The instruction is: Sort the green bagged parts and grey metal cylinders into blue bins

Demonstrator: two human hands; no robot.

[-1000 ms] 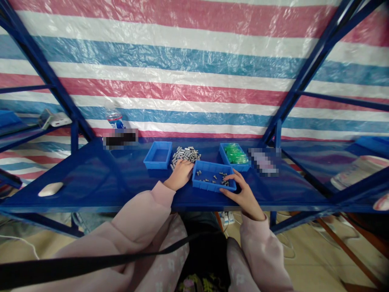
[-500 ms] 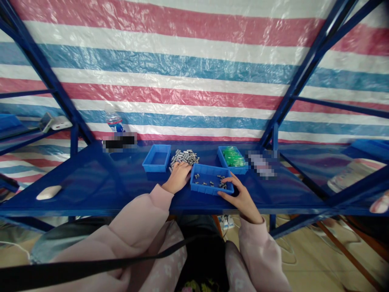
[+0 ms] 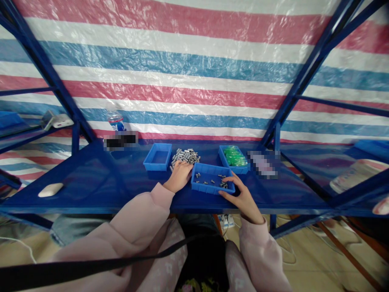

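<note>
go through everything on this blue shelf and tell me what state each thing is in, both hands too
Left hand: palm down, fingers on the loose pile of grey metal pieces.
Right hand: fingers at the near tray's right corner.
Near blue tray: a few grey pieces scattered inside.
Left blue tray: looks empty.
Back right tray: filled with green parts.
Water bottle: upright by the tarp.

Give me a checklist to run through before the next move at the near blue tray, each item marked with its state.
1. Left hand rests at the loose pile of grey metal pieces: ok.
2. Right hand touches the near tray at its right corner: ok.
3. Near tray holds only a few pieces, with room left: ok.
4. Far left tray looks empty: ok.
5. Tray of green parts stands apart from both hands: ok.
6. A piece pinched in the left hand: cannot tell.
</note>
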